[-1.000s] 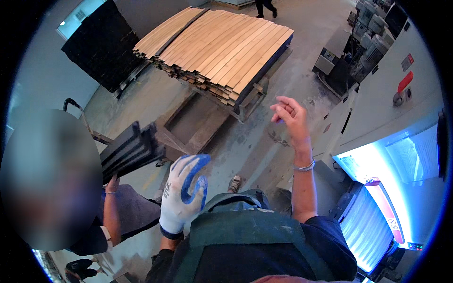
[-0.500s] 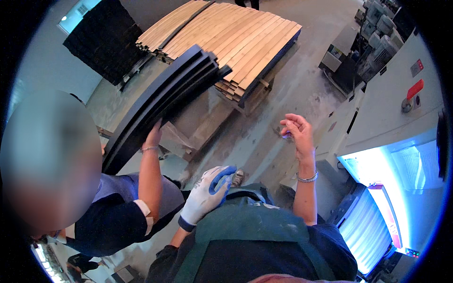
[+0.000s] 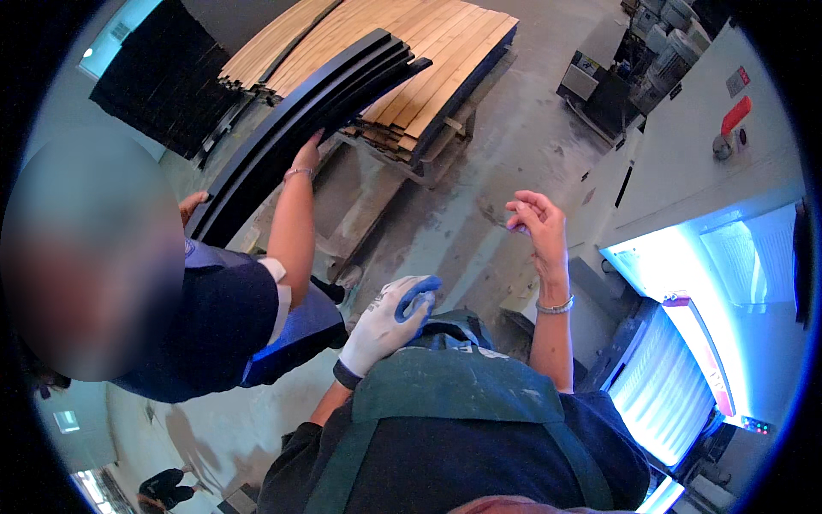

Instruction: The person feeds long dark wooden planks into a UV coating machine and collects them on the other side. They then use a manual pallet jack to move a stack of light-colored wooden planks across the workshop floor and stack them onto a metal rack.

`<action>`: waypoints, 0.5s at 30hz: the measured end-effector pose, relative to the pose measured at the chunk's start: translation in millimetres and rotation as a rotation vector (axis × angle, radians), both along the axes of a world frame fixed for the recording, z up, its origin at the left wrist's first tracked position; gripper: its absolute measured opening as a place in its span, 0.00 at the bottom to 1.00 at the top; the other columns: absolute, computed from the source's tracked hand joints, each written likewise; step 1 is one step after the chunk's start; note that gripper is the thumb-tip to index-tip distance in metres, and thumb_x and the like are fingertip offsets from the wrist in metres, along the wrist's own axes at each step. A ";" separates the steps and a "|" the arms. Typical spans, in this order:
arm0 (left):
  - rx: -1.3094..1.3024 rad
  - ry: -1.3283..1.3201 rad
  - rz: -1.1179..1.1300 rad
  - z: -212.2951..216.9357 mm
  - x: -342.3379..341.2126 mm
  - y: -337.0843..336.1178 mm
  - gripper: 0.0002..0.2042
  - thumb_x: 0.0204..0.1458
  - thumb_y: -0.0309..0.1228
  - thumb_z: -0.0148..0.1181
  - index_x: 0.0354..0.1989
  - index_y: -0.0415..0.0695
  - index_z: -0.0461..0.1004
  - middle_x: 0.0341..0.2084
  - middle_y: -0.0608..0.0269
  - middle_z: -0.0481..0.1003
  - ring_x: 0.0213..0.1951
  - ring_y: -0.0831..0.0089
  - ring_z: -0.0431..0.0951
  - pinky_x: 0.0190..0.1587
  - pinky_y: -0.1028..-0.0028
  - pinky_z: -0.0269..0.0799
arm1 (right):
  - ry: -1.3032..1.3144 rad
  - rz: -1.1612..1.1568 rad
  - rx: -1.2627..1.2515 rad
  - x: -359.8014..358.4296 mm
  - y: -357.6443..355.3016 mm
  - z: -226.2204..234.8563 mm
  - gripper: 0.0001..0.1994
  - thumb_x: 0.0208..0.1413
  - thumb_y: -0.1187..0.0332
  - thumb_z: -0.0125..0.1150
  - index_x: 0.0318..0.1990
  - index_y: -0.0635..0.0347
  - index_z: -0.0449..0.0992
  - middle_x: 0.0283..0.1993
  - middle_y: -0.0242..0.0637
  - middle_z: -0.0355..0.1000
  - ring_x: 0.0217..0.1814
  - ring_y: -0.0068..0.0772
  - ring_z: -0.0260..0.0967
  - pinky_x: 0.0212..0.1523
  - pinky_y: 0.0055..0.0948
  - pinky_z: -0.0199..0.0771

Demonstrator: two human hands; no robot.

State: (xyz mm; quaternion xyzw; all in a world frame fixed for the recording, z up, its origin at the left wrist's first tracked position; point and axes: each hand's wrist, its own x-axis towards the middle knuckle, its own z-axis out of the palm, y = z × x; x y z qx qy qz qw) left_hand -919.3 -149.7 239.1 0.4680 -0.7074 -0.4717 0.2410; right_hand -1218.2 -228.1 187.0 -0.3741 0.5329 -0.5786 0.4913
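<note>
My left hand [image 3: 390,324] wears a white glove with blue-coated fingers. It hovers at the front of my dark green apron [image 3: 462,385], fingers loosely curled and a gap beside the thumb; nothing shows in it. Bare, with a bracelet at the wrist, my right hand [image 3: 539,224] is raised over the floor on the right, fingers half bent and apart, holding nothing visible. To my left, a co-worker grips a bundle of long, curved black slats [image 3: 300,120] in both hands [image 3: 306,154]. The bundle slants up toward the wood stack and stays apart from my hands.
Light wooden slats [image 3: 428,43] lie stacked on a pallet ahead. Behind at left stands a tall black stack [image 3: 163,77]. A pale machine [image 3: 685,163] with a red-handled switch [image 3: 735,113] and a brightly lit opening [image 3: 664,385] flanks my right. Equipment [image 3: 591,86] sits at the far right.
The co-worker has moved forward and carried the black slats farther from me, toward the wood stack. My left hand has risen slightly; my right hand stays raised. The view has shifted slightly.
</note>
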 end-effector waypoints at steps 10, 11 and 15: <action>-0.024 -0.089 -0.152 -4.8 -26.5 -2.7 0.19 0.62 0.37 0.55 0.59 0.44 0.73 0.57 0.51 0.74 0.62 0.55 0.70 0.67 0.61 0.62 | -0.001 -0.064 -0.002 -20.6 18.0 -4.5 0.13 0.62 0.71 0.59 0.51 0.71 0.74 0.41 0.44 0.79 0.32 0.24 0.75 0.36 0.25 0.77; -0.032 -0.088 -0.165 -6.7 -26.4 -4.6 0.19 0.62 0.36 0.55 0.59 0.44 0.73 0.57 0.51 0.74 0.62 0.55 0.70 0.67 0.61 0.62 | 0.003 -0.065 0.003 -19.5 18.2 -2.4 0.13 0.62 0.71 0.59 0.51 0.71 0.74 0.41 0.44 0.79 0.32 0.24 0.75 0.36 0.25 0.77; -0.048 -0.070 -0.201 -21.0 -27.1 -7.5 0.19 0.61 0.36 0.56 0.59 0.43 0.73 0.57 0.51 0.74 0.63 0.55 0.69 0.67 0.62 0.61 | 0.005 -0.077 0.018 -19.7 20.7 -5.4 0.14 0.62 0.70 0.60 0.51 0.71 0.74 0.41 0.45 0.79 0.31 0.24 0.75 0.35 0.25 0.77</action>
